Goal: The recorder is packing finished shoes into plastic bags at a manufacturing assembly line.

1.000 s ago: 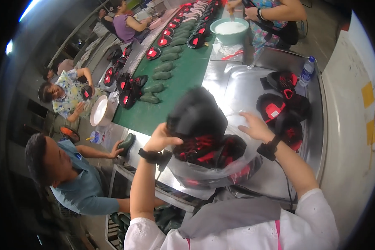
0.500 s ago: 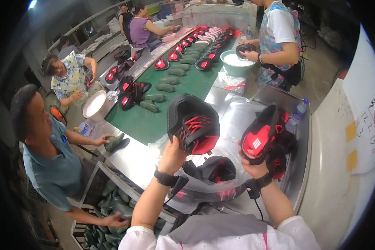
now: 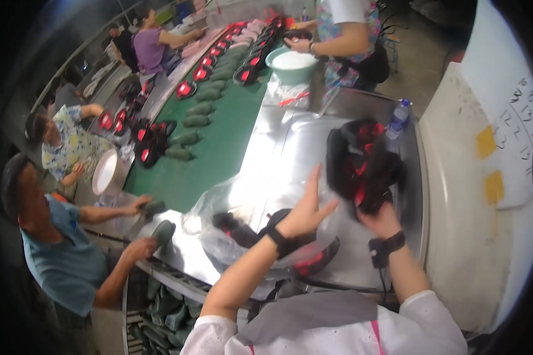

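Observation:
My left hand (image 3: pixel 307 216) is open over the clear plastic bag (image 3: pixel 204 216), fingers spread and nothing in it. My right hand (image 3: pixel 380 221) grips the near end of a black-and-red shoe upper (image 3: pixel 374 192); its fingers are partly hidden and blurred. That upper rests against other black-and-red shoe uppers (image 3: pixel 343 157) heaped on the right of the metal table (image 3: pixel 290 133). Inside and beside the bag lie more such uppers (image 3: pixel 314 260), partly covered by my left forearm.
A water bottle (image 3: pixel 398 118) stands behind the heap. Ahead, a green conveyor belt (image 3: pixel 228 127) carries rows of dark green shoe lasts (image 3: pixel 198 109) and uppers. At left, a person in blue (image 3: pixel 65 242) holds lasts above a crate of lasts (image 3: pixel 166 310). A green basin (image 3: pixel 290 71) sits far off.
The shoe upper in my left hand has gone, and that hand has moved right. My right hand's upper is now against the heap. The person in blue has raised a last. My view has turned.

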Action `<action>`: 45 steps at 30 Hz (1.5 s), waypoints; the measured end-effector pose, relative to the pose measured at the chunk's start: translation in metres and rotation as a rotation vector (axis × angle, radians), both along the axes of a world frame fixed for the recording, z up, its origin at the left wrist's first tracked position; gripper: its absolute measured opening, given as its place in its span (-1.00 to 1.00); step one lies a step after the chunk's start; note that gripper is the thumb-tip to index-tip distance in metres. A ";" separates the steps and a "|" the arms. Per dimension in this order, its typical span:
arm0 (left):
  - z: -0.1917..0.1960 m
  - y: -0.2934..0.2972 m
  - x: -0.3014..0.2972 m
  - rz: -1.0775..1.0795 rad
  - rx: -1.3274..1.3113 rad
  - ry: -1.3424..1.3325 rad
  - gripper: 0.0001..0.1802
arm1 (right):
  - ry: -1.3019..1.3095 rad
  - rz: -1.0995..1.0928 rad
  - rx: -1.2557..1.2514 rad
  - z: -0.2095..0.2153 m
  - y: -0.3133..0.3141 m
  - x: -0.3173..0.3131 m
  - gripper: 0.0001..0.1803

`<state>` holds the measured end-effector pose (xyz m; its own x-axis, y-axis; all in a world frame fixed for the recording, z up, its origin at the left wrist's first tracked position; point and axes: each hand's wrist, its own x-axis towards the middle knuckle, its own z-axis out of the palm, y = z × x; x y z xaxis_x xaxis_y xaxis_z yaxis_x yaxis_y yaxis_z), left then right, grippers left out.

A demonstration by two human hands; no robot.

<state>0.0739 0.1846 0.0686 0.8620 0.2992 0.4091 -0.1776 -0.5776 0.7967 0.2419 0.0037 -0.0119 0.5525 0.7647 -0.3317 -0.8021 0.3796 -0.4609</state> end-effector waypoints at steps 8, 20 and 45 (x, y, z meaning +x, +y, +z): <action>-0.010 0.054 -0.117 0.109 0.242 0.792 -0.35 | -0.976 -0.385 -0.450 0.066 -0.002 -0.042 -0.66; -0.036 -0.043 -0.225 0.258 0.646 0.837 -0.37 | -2.123 1.066 -0.670 -0.007 0.129 -0.146 -0.24; -0.050 -0.071 -0.187 0.563 0.036 0.696 -0.10 | -0.887 1.256 -0.499 -0.016 0.090 -0.080 -0.23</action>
